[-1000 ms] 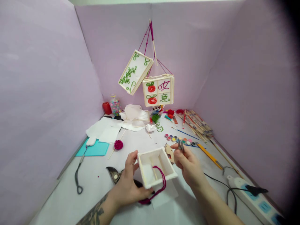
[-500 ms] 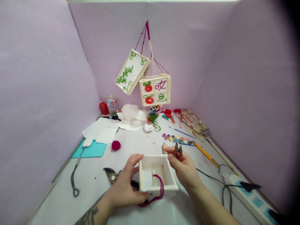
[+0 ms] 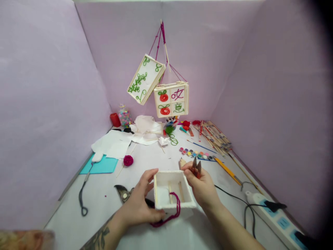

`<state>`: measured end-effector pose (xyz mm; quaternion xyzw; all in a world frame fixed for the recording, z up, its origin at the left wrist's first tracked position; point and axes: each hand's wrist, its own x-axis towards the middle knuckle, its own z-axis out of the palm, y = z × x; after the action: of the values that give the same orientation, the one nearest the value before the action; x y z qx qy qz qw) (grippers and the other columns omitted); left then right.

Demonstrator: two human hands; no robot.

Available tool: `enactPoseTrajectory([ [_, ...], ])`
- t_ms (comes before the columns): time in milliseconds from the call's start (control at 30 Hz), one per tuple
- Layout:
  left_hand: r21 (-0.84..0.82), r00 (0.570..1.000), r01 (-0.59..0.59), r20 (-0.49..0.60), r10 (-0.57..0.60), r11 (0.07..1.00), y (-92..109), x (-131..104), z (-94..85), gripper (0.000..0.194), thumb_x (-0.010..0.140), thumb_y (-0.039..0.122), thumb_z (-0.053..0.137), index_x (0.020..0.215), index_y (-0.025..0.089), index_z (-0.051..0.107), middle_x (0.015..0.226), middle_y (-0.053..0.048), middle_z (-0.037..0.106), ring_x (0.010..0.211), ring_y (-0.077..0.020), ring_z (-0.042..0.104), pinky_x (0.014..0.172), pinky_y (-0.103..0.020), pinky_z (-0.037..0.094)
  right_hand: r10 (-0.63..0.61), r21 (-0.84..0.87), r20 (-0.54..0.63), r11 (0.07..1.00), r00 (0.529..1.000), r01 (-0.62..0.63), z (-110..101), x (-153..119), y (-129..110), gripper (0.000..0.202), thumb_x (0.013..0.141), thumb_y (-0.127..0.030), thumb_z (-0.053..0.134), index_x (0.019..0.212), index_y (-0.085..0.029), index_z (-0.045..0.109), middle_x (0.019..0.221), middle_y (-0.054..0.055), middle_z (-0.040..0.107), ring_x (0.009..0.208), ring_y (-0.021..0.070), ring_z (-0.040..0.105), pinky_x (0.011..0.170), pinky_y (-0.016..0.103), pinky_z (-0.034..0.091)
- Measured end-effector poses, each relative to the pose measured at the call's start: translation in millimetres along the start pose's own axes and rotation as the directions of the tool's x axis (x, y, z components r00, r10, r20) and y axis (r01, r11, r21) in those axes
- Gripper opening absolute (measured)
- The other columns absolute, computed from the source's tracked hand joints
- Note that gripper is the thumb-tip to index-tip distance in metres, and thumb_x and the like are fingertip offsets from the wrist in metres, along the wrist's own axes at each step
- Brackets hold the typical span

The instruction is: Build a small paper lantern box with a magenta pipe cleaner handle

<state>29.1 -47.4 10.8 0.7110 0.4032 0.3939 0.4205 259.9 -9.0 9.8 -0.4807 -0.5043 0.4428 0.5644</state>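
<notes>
A small white open box (image 3: 162, 180) stands at the near middle, with thin sticks inside. A magenta cord (image 3: 177, 205) runs from its inside over the near rim. My left hand (image 3: 142, 199) grips the box's left side, fingers at the far corner and thumb near the front. In my right hand (image 3: 200, 184) are small pliers (image 3: 196, 167), jaws pointing up; its fingertips are at the box's far right corner. Black-handled shears (image 3: 124, 195) lie partly hidden behind my left hand.
Two decorated box panels (image 3: 171, 100) hang above the back. A magenta yarn ball (image 3: 128, 160), turquoise board (image 3: 104, 166), paint pots (image 3: 196, 153), orange cutter (image 3: 229, 171) and stick bundle (image 3: 214, 135) lie around. A power strip (image 3: 275, 215) with cables is at right.
A blurred, brownish object has appeared at the lower left edge. Both hands keep their holds; the view and box have shifted only slightly.
</notes>
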Motion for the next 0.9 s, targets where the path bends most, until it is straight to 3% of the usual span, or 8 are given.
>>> enactPoseTrajectory([
  [167, 0.136, 0.998, 0.068, -0.007, -0.068, 0.988, 5.3, 11.2, -10.8, 0.097, 0.063, 0.020, 0.080, 0.146, 0.030, 0.031, 0.147, -0.014, 0.039, 0.136, -0.0329, 0.042, 0.109, -0.055, 0.040, 0.125, 0.056, 0.038, 0.990, 0.991, -0.127, -0.2, 4.1, 7.0, 0.043, 0.078, -0.055, 0.068, 0.096, -0.016, 0.067, 0.065, -0.001, 0.051, 0.053, 0.0119, 0.040, 0.049, 0.024, 0.032],
  [367, 0.073, 0.922, 0.286, -0.293, -0.253, 0.956, -17.2, 27.8, -30.7, 0.095, 0.069, 0.025, 0.075, 0.149, 0.025, 0.023, 0.155, -0.019, 0.025, 0.144, -0.0357, 0.029, 0.103, -0.051, 0.047, 0.174, 0.162, 0.047, 0.970, 0.984, -0.179, -1.1, 7.4, 14.2, 0.047, 0.082, -0.057, 0.064, 0.105, -0.016, 0.063, 0.070, -0.003, 0.048, 0.051, 0.0095, 0.034, 0.051, 0.025, 0.030],
  [533, 0.093, 0.892, 0.334, -0.353, -0.282, 0.938, -24.0, 22.9, -30.8, 0.111, 0.065, 0.026, 0.078, 0.153, 0.019, 0.010, 0.159, -0.024, 0.014, 0.148, -0.0362, 0.019, 0.110, -0.054, 0.037, 0.180, 0.158, 0.046, 0.970, 0.983, -0.185, -2.5, 5.2, 11.2, 0.046, 0.081, -0.056, 0.066, 0.104, -0.016, 0.064, 0.067, -0.003, 0.045, 0.052, 0.0105, 0.037, 0.050, 0.025, 0.031],
  [633, 0.129, 0.865, 0.272, -0.467, -0.184, 0.954, -10.3, -1.0, -22.2, 0.101, 0.070, 0.031, 0.077, 0.151, 0.021, 0.018, 0.158, -0.021, 0.021, 0.146, -0.0341, 0.027, 0.109, -0.052, 0.038, 0.172, 0.166, 0.039, 0.970, 0.984, -0.176, -2.2, 2.9, 6.9, 0.047, 0.080, -0.056, 0.066, 0.102, -0.016, 0.064, 0.068, -0.003, 0.047, 0.052, 0.0102, 0.037, 0.049, 0.025, 0.032],
  [700, 0.159, 0.804, 0.198, -0.591, -0.068, 0.967, 1.7, -27.4, -13.4, 0.062, 0.083, 0.032, 0.065, 0.139, 0.022, 0.041, 0.145, -0.016, 0.044, 0.132, -0.0268, 0.049, 0.101, -0.043, 0.048, 0.163, 0.170, 0.030, 0.971, 0.986, -0.166, -2.2, 1.8, 5.3, 0.047, 0.079, -0.057, 0.067, 0.101, -0.016, 0.064, 0.068, -0.002, 0.049, 0.051, 0.0102, 0.037, 0.048, 0.025, 0.032],
  [767, 0.274, 0.719, 0.175, -0.692, 0.067, 0.946, 11.8, -59.3, -3.9, 0.016, 0.088, 0.033, 0.059, 0.096, 0.020, 0.064, 0.106, -0.009, 0.065, 0.104, -0.0211, 0.063, 0.089, -0.035, 0.053, 0.158, 0.161, 0.025, 0.974, 0.987, -0.160, -2.4, 1.1, 4.9, 0.046, 0.078, -0.056, 0.067, 0.100, -0.015, 0.065, 0.067, -0.002, 0.050, 0.050, 0.0105, 0.038, 0.047, 0.025, 0.031],
  [833, 0.325, 0.638, 0.195, -0.759, 0.132, 0.925, 18.2, -91.4, 4.0, 0.025, 0.091, 0.034, 0.053, 0.071, 0.020, 0.058, 0.080, -0.004, 0.062, 0.080, -0.0174, 0.062, 0.075, -0.030, 0.053, 0.154, 0.148, 0.028, 0.977, 0.988, -0.156, -3.0, 0.6, 5.3, 0.046, 0.077, -0.056, 0.068, 0.099, -0.015, 0.065, 0.065, -0.002, 0.051, 0.049, 0.0108, 0.039, 0.046, 0.025, 0.031],
  [900, 0.293, 0.586, 0.259, -0.805, 0.092, 0.921, 21.0, -118.6, 8.3, 0.033, 0.095, 0.037, 0.045, 0.068, 0.020, 0.052, 0.068, -0.001, 0.054, 0.067, -0.0157, 0.055, 0.063, -0.027, 0.049, 0.148, 0.142, 0.039, 0.978, 0.988, -0.152, -3.6, 0.3, 5.8, 0.046, 0.076, -0.056, 0.069, 0.098, -0.015, 0.066, 0.063, -0.002, 0.050, 0.049, 0.0110, 0.040, 0.045, 0.025, 0.031],
])
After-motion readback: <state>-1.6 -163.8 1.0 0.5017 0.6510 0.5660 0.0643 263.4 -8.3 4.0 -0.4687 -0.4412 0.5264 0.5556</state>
